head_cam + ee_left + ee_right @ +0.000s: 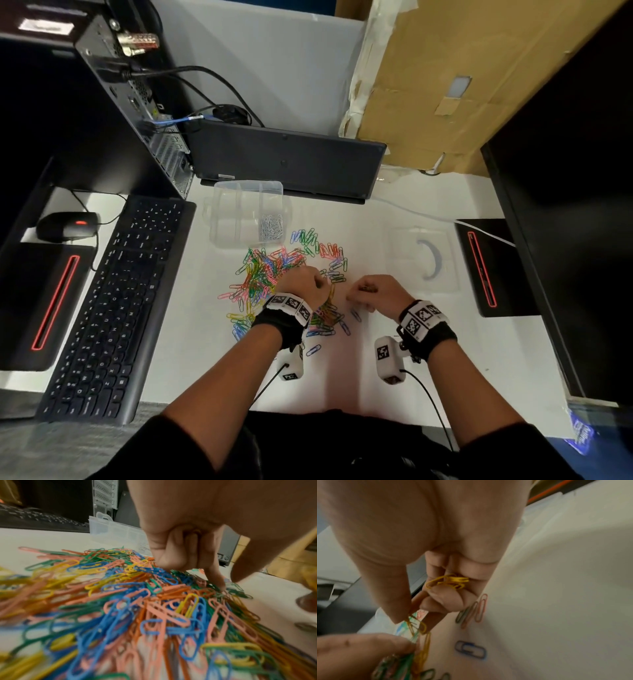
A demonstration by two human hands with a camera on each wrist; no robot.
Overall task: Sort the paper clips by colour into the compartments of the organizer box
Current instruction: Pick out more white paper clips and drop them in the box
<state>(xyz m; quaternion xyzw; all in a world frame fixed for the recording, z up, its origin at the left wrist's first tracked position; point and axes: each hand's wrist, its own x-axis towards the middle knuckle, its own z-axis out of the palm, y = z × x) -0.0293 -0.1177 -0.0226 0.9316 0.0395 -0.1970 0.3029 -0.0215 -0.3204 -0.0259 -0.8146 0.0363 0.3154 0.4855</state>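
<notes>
Mixed pile of paper clips (274,281) (pink, blue, green, yellow, orange) lies spread on the white table (445,342), just in front of the organizer box (248,212). Box is clear plastic w/ several compartments; one near-right compartment holds silver clips (272,226), the others look bare as far as can be seen. Its clear lid (423,260) lies apart, to the right of the pile.

Left hand (303,286) sits over the pile's right edge: fingers curled under the palm, one finger extended down w/ its tip touching green clips (left wrist view); whether it grips any clip cannot be told.

Right hand (373,294) is just right of the pile, close to the left hand: curled fingers hold a bunch of yellow clips (449,581) against the palm, while thumb & forefinger pinch one more yellow clip (417,625) at the pile's edge. A few stray clips, incl. a blue clip (471,649), lie singly on the table beside it.

Surroundings: keyboard (113,301) and mouse (66,226) at left, closed laptop (284,161) behind the box, cardboard (445,85) at rear right.
</notes>
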